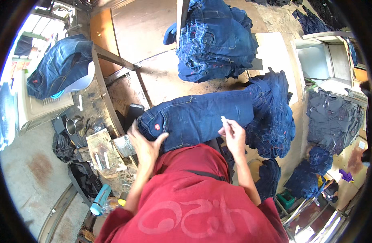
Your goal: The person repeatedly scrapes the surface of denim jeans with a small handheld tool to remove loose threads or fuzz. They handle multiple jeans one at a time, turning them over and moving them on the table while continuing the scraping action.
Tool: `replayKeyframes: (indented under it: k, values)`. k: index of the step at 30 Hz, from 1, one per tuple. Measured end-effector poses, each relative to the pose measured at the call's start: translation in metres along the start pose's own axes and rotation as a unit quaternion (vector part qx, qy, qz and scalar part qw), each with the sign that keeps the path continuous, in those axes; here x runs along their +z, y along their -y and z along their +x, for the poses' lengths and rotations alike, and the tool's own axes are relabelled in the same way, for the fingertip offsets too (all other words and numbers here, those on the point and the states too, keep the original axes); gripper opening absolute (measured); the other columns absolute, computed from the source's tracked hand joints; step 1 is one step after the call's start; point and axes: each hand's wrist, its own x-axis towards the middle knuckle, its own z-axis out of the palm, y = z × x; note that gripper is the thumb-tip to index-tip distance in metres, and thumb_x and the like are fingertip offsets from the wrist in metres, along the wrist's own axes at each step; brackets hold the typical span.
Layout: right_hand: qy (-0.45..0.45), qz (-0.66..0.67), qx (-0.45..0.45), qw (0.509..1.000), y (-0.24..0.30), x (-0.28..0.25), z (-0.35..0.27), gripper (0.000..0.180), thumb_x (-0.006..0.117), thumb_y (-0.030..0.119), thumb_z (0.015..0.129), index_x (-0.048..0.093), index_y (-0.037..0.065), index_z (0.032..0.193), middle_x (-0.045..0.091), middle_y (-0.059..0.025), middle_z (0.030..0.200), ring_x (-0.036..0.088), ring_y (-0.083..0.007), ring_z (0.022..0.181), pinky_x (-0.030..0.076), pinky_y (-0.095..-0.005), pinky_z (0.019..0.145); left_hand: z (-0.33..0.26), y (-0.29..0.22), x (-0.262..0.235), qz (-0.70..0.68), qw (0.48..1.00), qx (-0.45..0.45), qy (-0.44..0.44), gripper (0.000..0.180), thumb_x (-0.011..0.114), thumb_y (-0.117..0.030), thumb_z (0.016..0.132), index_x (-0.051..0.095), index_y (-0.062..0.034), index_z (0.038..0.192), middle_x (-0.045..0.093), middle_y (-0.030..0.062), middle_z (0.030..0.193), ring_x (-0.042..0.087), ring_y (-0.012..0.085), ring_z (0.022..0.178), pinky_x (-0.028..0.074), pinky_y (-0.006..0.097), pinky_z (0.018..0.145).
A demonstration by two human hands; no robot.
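Note:
A pair of dark blue jeans [202, 117] lies folded lengthwise across my lap, its waist end at the left with a round red tag. My left hand [144, 146] rests at that waist end, thumb and fingers spread apart. Above the leg of the jeans, my right hand [235, 137] pinches a short white piece of chalk [223, 119] between thumb and fingertips. Other dark blue jeans [273, 115] are heaped against the right end of the pair on my lap.
A large stack of jeans [218, 40] stands ahead of me. More jeans [60, 67] lie over a pale container at the left. A worn board [107, 152] with white sticks, a metal cup [74, 125] and a blue bottle [101, 199] are at my left. Dark garments [333, 117] are piled at right.

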Motion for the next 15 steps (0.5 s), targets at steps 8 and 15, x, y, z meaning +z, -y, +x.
replayKeyframes:
  k: [8, 15]
  values:
    - [0.014, -0.026, -0.075, 0.997, -0.014, -0.028, 0.001, 0.02, 0.063, 0.013, 0.112, 0.073, 0.0, 0.123, 0.079, -0.0087, 0.084, 0.075, -0.0137, 0.075, 0.059, -0.0296, 0.067, -0.051, 0.046, 0.013, -0.142, 0.978, -0.154, 0.002, 0.062, 0.091, -0.016, 0.087, 0.064, 0.0104, 0.136, 0.077, 0.0242, 0.122, 0.074, 0.03, 0.109, 0.055, 0.041, 0.103]
    - [-0.009, -0.006, -0.087, 0.996, -0.002, -0.03, -0.008, 0.02, 0.063, 0.015, 0.111, 0.072, 0.0, 0.122, 0.079, -0.0095, 0.086, 0.077, -0.0158, 0.077, 0.059, -0.0303, 0.068, -0.051, 0.009, -0.004, -0.697, 0.552, -0.371, 0.269, 0.045, 0.074, -0.014, 0.103, 0.062, 0.0018, 0.143, 0.074, 0.0154, 0.136, 0.072, 0.0302, 0.124, 0.058, 0.045, 0.11]
